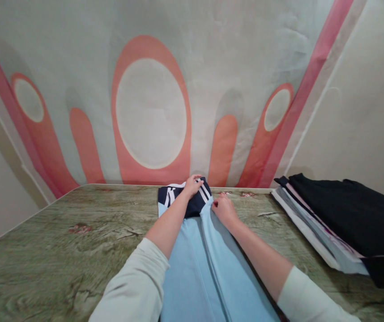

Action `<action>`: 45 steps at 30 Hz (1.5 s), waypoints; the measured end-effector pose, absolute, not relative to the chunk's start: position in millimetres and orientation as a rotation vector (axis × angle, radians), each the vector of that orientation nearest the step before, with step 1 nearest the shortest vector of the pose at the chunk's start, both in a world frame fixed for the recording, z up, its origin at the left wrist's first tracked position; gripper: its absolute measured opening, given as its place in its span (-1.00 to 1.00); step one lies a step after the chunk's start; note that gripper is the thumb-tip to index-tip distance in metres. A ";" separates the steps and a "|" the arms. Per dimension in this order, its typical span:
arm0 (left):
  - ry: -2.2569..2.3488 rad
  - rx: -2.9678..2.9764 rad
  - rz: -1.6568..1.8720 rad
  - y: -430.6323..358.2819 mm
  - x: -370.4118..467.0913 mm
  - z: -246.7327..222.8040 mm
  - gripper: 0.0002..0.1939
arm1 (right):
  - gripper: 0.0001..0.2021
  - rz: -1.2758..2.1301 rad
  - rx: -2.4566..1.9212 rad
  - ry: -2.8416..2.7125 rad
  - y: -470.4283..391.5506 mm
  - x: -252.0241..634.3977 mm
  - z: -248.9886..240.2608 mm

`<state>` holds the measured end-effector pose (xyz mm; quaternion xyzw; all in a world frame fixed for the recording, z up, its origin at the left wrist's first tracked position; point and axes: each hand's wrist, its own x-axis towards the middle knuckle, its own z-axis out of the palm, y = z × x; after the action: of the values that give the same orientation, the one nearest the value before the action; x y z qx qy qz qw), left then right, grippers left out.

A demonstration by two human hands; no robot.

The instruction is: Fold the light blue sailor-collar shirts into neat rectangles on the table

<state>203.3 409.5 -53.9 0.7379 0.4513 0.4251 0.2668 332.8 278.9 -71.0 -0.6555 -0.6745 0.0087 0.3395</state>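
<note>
A light blue garment (195, 268) with a navy, white-striped part at its far end lies lengthwise on the wood-patterned table (111, 232). On the navy part (194, 206) rests my left hand (193, 185), its fingers apart and pointing to the right. My right hand (224, 209) is at the garment's right edge, just beside the navy part. Its fingers are curled together at the blue cloth; whatever they pinch is too small to make out. The near end of the garment runs out of view between my forearms.
At the right of the table lies a stack of folded clothes, with a black garment (356, 214) on top and grey, white and pink layers (316, 232) beneath. Behind the table's far edge stands a wall covering (205, 58) with orange shapes.
</note>
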 end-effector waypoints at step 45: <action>1.416 1.975 1.258 355.0 90.2 -55.7 -0.62 | -0.68 -0.044 -1.500 -2.008 274.5 337.1 -77.8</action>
<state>90.2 355.0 -55.7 0.7071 0.5068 0.4502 0.2013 337.1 274.5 -77.8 -0.5683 -0.7610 -0.0168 0.3123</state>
